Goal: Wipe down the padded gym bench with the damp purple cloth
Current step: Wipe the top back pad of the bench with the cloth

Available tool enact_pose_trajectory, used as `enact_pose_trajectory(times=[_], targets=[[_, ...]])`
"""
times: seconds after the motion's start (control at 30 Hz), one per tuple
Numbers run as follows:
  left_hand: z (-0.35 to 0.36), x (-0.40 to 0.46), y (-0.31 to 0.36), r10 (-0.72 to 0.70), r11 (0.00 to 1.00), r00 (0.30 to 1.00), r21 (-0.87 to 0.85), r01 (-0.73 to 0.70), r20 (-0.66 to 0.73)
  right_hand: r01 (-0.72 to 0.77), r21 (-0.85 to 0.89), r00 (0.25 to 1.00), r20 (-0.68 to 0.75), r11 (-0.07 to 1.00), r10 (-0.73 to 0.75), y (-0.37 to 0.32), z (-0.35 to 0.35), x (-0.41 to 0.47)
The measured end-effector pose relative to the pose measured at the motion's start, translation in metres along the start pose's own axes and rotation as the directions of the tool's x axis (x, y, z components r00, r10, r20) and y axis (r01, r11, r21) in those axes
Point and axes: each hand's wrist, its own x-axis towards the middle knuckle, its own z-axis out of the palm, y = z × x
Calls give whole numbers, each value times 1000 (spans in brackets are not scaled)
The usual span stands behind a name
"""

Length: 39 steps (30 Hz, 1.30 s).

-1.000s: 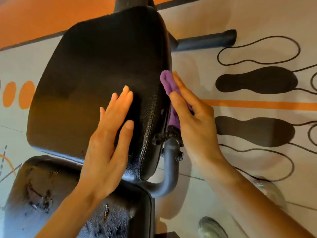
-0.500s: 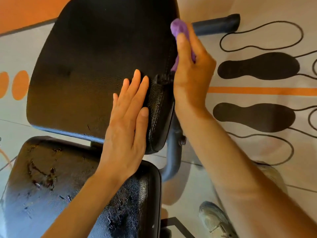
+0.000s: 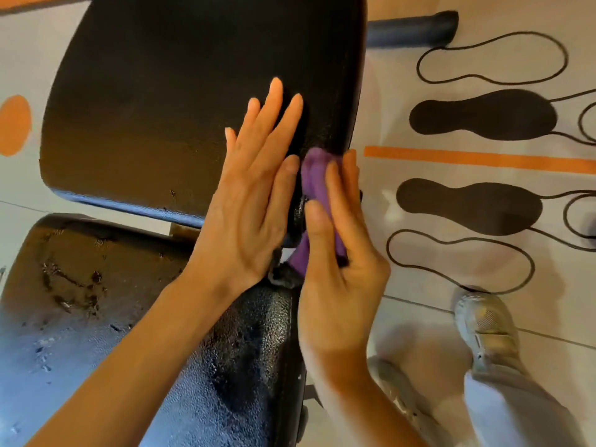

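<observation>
Purple cloth (image 3: 317, 179) under right hand (image 3: 338, 253) at bench pad (image 3: 180, 101) edge

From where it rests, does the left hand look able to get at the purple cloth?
Probably yes. The left hand lies flat on the back pad, its thumb right beside the purple cloth; only the right hand gripping it covers part.

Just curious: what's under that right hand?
A purple cloth, held by the right hand against the back pad's side edge. The pad surface beneath it is hidden.
</observation>
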Motion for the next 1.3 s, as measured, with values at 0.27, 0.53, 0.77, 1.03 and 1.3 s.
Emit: enact_pose_trajectory(times=[0.27,0.53,0.77,1.03,1.3], targets=[[-3,-36,-11,-39,997,999,73,38,1,17,39,997,-75,999,-14,0,9,31],[0,-37,-13,-31,998,999,59,32,-25,31,66,991,-133,997,-22,-5,8,48],[1,-36,-14,-24,999,999,45,25,-31,-100,129,994,-30,987,105,10,-9,-20],[-1,-46,-10,-39,996,998,79,43,-51,-6,-67,999,-33,998,3,-12,-12,20],[-7,-111,-16,-210,970,968,94,224,-136,139,-413,966,256,900,-32,-27,-39,-34]])
